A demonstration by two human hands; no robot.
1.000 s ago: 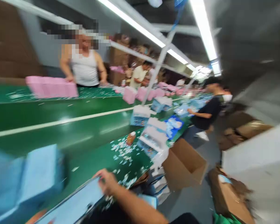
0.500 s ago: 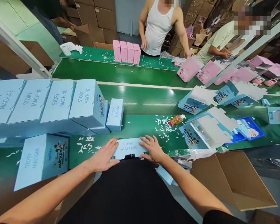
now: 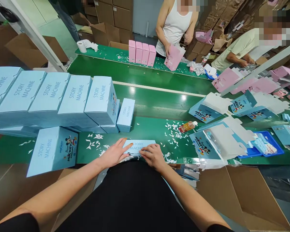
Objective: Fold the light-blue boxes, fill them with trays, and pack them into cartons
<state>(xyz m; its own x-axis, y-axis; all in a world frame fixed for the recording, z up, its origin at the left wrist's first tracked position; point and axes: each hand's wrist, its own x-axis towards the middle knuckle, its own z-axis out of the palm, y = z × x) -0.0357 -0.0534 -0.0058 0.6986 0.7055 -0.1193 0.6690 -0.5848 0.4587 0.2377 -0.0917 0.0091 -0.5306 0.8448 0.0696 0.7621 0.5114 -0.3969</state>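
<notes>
A light blue carton lettered STORY MACHINE stands against my black shirt at the near edge of the green table. My left hand rests on its left end, fingers stretched and apart, touching the top. At the front right of the lid, my right hand has its fingers bent and pressed together on the flap edge. The carton's front is hidden by my body and hands. To the left, a larger blue Mickey box stands at the table edge.
Stacked blue boxes line the left, with a small blue box beside them. Rightward are paper scraps, a drink bottle, open blue boxes and a blue tray. An open brown carton sits below. Co-workers stand across.
My right hand's fingers have gone from spread to bent together over the lid's front edge. My left fingers have shifted onto the top. The co-worker opposite has moved a pink box left.
</notes>
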